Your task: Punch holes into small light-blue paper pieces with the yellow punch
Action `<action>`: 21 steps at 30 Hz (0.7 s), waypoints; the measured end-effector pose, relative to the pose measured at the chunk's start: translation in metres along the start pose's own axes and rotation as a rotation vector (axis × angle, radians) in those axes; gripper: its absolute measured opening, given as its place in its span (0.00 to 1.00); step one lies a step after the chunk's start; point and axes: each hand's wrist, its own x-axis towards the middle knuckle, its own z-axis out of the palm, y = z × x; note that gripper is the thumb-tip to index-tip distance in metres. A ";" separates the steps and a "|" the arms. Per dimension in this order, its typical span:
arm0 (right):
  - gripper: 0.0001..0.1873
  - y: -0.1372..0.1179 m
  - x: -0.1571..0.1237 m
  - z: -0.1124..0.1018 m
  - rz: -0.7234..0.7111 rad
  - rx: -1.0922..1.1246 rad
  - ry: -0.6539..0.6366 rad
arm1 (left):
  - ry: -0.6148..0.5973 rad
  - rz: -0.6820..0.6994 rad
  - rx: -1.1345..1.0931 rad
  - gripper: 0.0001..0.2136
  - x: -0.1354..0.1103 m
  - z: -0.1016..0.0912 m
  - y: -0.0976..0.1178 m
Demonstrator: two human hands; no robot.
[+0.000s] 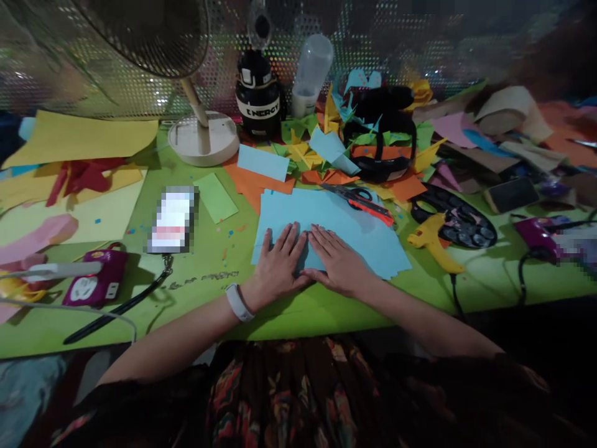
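Note:
A stack of light blue paper sheets [354,233] lies on the green table [205,286] in front of me. My left hand [277,264] rests flat on the near left part of the top sheet, fingers stretched out and a white band on its wrist. My right hand [338,261] lies flat beside it on the same sheet, fingers also extended. The fingertips of both hands nearly meet at the sheet's middle. Neither hand grips anything.
Red-handled scissors [361,200] lie just beyond the blue sheets. A yellow glue gun [433,242], a dark paint palette [459,221], black headphones [382,146], folded paper cranes, a black bottle [259,93], a fan base [204,138], a phone [171,219] and yellow sheets [79,140] crowd the table.

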 end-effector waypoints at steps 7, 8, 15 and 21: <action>0.50 0.008 -0.016 -0.002 0.087 -0.078 -0.004 | 0.043 -0.036 -0.021 0.48 -0.017 0.000 -0.012; 0.51 0.009 -0.018 -0.003 0.108 -0.090 -0.006 | 0.044 -0.038 -0.024 0.48 -0.020 -0.001 -0.014; 0.44 0.031 -0.026 -0.024 0.224 -0.149 -0.065 | 0.079 -0.023 -0.041 0.48 -0.027 -0.001 -0.023; 0.23 0.026 0.020 -0.071 0.353 -0.062 0.096 | 0.110 -0.004 -0.058 0.47 -0.028 0.001 -0.024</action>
